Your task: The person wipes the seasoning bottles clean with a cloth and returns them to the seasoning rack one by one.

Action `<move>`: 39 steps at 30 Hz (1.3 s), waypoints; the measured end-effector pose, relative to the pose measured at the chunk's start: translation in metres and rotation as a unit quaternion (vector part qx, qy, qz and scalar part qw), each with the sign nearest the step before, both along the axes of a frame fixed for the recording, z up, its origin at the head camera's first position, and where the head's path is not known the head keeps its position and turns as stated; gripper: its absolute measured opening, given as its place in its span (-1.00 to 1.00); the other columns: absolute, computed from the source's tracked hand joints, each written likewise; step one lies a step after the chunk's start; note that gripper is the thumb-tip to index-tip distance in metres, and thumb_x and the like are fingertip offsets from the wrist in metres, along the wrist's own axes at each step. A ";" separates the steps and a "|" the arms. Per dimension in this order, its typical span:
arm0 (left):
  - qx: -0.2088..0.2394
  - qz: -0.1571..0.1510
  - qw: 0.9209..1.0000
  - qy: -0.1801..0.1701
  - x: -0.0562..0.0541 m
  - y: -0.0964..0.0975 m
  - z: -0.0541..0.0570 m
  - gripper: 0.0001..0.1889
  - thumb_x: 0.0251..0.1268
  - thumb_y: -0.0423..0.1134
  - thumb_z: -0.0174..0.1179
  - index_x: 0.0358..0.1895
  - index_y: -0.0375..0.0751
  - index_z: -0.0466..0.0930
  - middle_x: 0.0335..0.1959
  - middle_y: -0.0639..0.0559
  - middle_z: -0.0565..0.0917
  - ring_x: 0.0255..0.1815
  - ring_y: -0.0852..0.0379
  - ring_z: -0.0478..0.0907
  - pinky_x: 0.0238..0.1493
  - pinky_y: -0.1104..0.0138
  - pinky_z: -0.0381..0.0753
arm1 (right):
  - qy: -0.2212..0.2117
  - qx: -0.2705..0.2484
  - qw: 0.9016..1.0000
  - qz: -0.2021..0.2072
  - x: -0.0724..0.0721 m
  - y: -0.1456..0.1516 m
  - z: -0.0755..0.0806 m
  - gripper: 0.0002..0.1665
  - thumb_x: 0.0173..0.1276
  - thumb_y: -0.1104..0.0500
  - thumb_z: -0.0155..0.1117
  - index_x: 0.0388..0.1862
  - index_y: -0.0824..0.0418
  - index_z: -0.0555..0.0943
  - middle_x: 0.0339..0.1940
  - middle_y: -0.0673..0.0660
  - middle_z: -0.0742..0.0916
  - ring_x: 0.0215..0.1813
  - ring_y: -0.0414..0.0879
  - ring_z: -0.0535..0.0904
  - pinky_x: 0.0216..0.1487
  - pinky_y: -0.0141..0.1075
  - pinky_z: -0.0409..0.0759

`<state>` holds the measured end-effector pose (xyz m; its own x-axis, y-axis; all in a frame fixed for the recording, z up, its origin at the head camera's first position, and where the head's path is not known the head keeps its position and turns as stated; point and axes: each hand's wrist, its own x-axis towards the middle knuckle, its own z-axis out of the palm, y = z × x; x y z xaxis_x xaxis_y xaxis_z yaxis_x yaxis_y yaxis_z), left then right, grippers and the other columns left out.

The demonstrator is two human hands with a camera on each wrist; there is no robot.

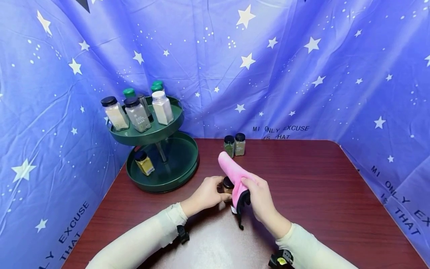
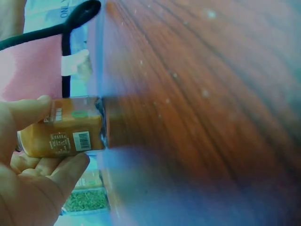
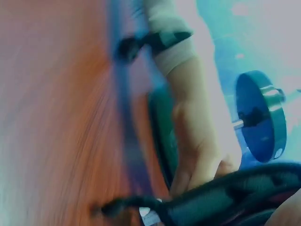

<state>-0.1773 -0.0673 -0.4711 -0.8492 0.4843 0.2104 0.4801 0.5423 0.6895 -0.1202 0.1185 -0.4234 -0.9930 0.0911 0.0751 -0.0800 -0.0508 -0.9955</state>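
My left hand point(image 1: 209, 193) grips a small square spice jar point(image 2: 70, 127) with brownish-orange powder and a dark lid. In the left wrist view, the thumb and fingers lie on opposite sides of it, and a barcode label faces the camera. My right hand point(image 1: 261, 196) holds a soft pink cloth point(image 1: 231, 168) with black edging, a loop and a small white tag. The cloth is beside the jar in the head view; whether they touch cannot be told. In the right wrist view, only the cloth's dark edging point(image 3: 221, 200) shows clearly, in front of the left hand.
A two-tier green turntable rack point(image 1: 161, 183) stands at left. Several jars, including a white-lidded jar point(image 1: 162, 108), are on its upper tier; a yellow jar point(image 1: 144, 164) is below. A green-herb jar point(image 1: 228, 146) and another dark-lidded jar point(image 1: 240, 145) stand behind the hands.
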 end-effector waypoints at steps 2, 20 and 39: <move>0.002 -0.004 1.000 -0.001 0.000 0.000 0.001 -0.74 0.07 -0.13 0.57 -0.21 0.01 0.69 -0.33 0.24 0.70 -0.29 0.35 0.60 -0.21 0.45 0.59 | -0.032 -0.091 0.995 -0.003 -0.002 -0.003 0.002 -0.68 0.45 0.35 0.09 0.06 0.52 0.61 -0.25 0.04 0.74 -0.18 -0.26 0.64 -0.06 -0.41 0.64; 0.001 0.003 1.000 -0.003 0.001 0.001 -0.003 -0.70 0.09 -0.14 0.54 -0.11 -0.03 0.70 -0.25 0.19 0.72 -0.25 0.33 0.61 -0.15 0.44 0.60 | -0.130 -0.211 0.968 -0.021 -0.008 0.000 -0.032 -0.85 0.48 0.33 0.03 -0.24 0.25 0.57 -0.35 -0.04 0.70 -0.25 -0.26 0.63 -0.12 -0.40 0.64; -0.010 0.005 1.000 0.011 -0.001 0.002 -0.003 -0.73 0.11 -0.15 0.53 -0.14 -0.04 0.69 -0.24 0.16 0.72 -0.24 0.30 0.60 -0.14 0.44 0.60 | -0.073 -0.119 0.990 -0.036 -0.007 0.004 -0.046 -0.78 0.49 0.32 0.07 -0.13 0.40 0.65 -0.41 -0.04 0.74 -0.28 -0.24 0.65 -0.12 -0.39 0.63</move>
